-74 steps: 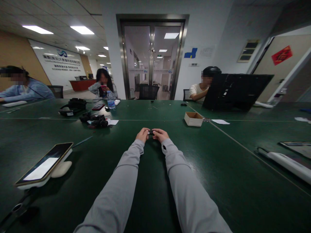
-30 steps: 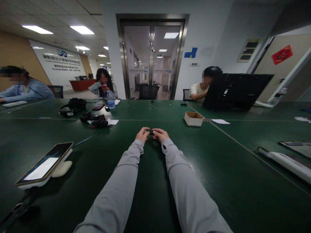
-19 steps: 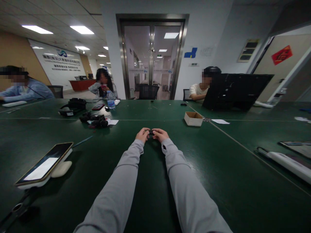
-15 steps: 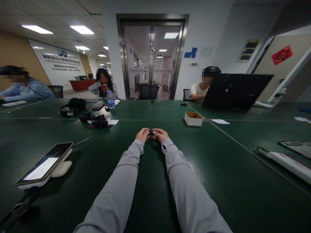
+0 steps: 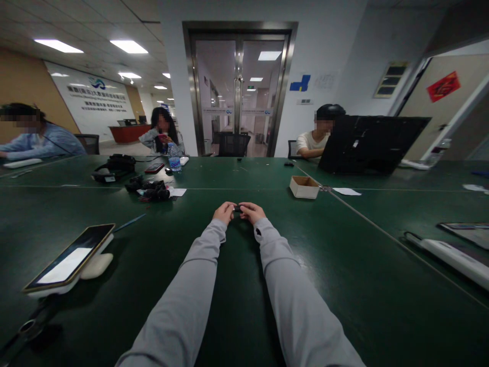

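Both arms reach out in grey sleeves over the dark green table (image 5: 237, 326). A small black object (image 5: 237, 208) is pinched between my two hands, near the middle of the view. My left hand (image 5: 224, 212) has its fingertips closed on the left end of it. On the right end, the fingers of my right hand (image 5: 252, 211) are closed. The object is too small to identify, and the fingers hide parts of it.
A small open box (image 5: 304, 190) stands ahead to the right. Dark tangled items (image 5: 148, 188) and a water bottle (image 5: 174, 157) are ahead to the left. A phone on a white stand (image 5: 71, 260) is at the near left. Three people sit across the table.
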Demonstrator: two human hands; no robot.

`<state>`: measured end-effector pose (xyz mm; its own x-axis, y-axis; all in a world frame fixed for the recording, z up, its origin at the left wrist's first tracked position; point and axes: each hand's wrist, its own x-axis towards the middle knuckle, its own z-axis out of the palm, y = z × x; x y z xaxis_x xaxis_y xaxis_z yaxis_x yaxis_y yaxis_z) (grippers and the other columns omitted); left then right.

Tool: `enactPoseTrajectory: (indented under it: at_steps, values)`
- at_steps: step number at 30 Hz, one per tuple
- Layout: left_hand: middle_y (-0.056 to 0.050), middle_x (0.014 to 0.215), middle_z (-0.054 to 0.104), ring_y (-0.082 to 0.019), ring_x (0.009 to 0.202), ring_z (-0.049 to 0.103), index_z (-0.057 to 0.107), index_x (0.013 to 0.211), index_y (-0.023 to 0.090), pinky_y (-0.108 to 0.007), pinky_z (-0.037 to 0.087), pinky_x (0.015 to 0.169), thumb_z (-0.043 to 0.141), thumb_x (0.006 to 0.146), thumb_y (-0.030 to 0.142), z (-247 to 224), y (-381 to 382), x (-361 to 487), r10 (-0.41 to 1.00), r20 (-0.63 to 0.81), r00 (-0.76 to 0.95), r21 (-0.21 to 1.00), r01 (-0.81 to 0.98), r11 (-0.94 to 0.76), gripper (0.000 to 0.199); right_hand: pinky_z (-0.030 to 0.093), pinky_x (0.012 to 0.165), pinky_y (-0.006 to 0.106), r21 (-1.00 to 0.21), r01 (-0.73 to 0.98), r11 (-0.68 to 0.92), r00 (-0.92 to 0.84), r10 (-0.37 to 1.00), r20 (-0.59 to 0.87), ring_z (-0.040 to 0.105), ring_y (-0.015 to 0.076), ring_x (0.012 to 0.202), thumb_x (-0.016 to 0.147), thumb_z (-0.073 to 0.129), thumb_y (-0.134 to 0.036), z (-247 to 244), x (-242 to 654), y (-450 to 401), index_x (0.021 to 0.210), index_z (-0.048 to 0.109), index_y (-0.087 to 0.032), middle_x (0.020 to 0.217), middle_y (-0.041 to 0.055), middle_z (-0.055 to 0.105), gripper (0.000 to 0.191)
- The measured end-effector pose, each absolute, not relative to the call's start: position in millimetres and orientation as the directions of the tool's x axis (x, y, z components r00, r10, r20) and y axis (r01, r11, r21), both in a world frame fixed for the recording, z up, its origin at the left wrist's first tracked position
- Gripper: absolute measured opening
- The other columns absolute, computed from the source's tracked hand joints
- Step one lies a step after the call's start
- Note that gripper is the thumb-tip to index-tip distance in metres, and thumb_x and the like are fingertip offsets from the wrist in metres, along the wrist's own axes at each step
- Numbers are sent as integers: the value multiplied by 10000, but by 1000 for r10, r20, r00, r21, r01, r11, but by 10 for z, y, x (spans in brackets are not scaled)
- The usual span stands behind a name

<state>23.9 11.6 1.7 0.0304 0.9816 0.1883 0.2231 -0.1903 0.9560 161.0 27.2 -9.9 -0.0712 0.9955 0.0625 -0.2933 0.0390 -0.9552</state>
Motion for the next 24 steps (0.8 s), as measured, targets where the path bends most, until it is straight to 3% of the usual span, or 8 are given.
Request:
enactPoseTrajectory:
  at_steps: [6,20,24]
  values:
    - [47,462,450,-66,393,393,583,887,166,-159,311,383,409,787,299,-34,159,234,981,192,25,952,238,-192,241,477,423,167,-952,-303,40,-64,996,62,554,94,436,592,712,-156,-111,1609,276,781,627,-122,543,9,610,210]
    - [-32,869,571,-49,497,466,590,942,187,-162,374,431,526,679,178,-16,144,216,965,263,-17,922,299,-246,270,489,433,172,-950,-307,55,-79,993,83,561,97,447,620,696,-138,-103,1621,262,796,622,-120,549,9,608,192]
    - [3,686,549,-51,422,437,574,945,185,-170,363,403,439,773,314,-22,151,221,978,206,-42,944,272,-187,254,490,434,169,-951,-304,52,-82,993,81,563,97,451,629,687,-131,-106,1625,269,800,623,-119,558,13,612,183]
